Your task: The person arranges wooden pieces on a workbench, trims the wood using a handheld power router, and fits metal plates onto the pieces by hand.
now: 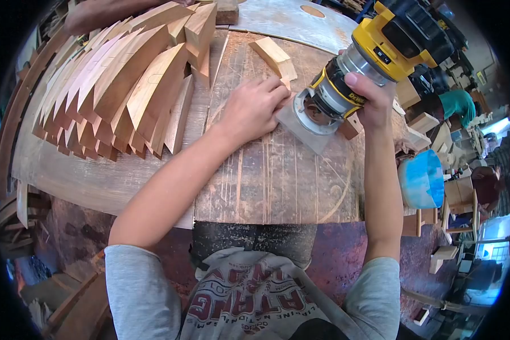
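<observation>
Fingers: right hand (378, 102) wrapped around the router (374, 54), thumb across its body. Left hand (255, 107) curled low at the left edge of the router's base; can't tell if those fingers pinch anything.

Table (266, 187) runs under both hands, scored and dusty. Stack (136, 73) of curved, pointed wood pieces sits left of my left fingers, apart from them. Router is just right of my left fingertips, motor end up and away to the right. Pale block (275, 59) lies just beyond my left fingers. Brown piece (351, 127) shows below my right fingers, at the far side of the clear base plate (309, 139).

Step in hand, my read: steadying the router over a workpiece. Bit hidden, can't tell if it's cutting. Next move calls for a flat base, firm right grip, left fingertips clear of the bit.
</observation>
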`<state>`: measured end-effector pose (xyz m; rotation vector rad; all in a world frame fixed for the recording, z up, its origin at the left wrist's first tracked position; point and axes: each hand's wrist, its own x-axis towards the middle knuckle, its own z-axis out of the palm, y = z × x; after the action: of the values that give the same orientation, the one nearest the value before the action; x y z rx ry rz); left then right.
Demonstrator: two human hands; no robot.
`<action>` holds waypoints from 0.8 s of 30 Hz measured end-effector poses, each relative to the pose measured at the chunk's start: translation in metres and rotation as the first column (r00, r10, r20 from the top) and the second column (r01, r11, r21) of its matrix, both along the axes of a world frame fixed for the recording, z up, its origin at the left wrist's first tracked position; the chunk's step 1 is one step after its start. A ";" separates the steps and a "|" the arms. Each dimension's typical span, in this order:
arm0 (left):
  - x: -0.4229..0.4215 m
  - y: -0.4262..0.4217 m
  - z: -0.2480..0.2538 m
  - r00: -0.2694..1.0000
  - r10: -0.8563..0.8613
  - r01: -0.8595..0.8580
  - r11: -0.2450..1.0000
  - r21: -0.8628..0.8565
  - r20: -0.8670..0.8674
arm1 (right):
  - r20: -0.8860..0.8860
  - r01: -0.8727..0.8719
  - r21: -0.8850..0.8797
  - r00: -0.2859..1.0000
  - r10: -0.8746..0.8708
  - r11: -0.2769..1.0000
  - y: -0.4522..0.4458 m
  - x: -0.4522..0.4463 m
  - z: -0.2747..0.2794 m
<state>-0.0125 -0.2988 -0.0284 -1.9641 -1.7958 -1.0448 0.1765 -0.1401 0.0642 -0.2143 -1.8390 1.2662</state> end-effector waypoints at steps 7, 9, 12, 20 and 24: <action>-0.001 0.001 0.000 1.000 -0.008 0.008 1.000 0.015 -0.005 | 0.015 -0.032 0.031 0.999 0.031 0.999 -0.004 -0.005 0.001; -0.001 0.001 0.000 1.000 -0.012 0.012 0.999 0.031 0.005 | -0.045 -0.036 0.004 0.998 0.036 0.999 -0.009 -0.009 0.003; 0.000 0.000 0.000 1.000 -0.018 0.017 0.999 0.033 0.006 | -0.050 -0.014 -0.022 0.999 0.013 1.000 -0.009 -0.010 -0.001; -0.001 0.000 -0.006 0.999 0.014 -0.013 1.000 0.024 -0.036 | -0.062 0.025 -0.007 0.998 -0.025 1.000 -0.022 -0.009 0.000; -0.003 -0.001 -0.008 0.997 0.012 -0.011 1.000 0.011 -0.072 | -0.039 0.001 -0.022 0.999 -0.002 1.000 -0.017 -0.006 -0.001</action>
<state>-0.0154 -0.3002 -0.0359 -1.9568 -1.7579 -0.9649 0.1701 -0.1573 0.0631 -0.2011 -1.7919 1.2817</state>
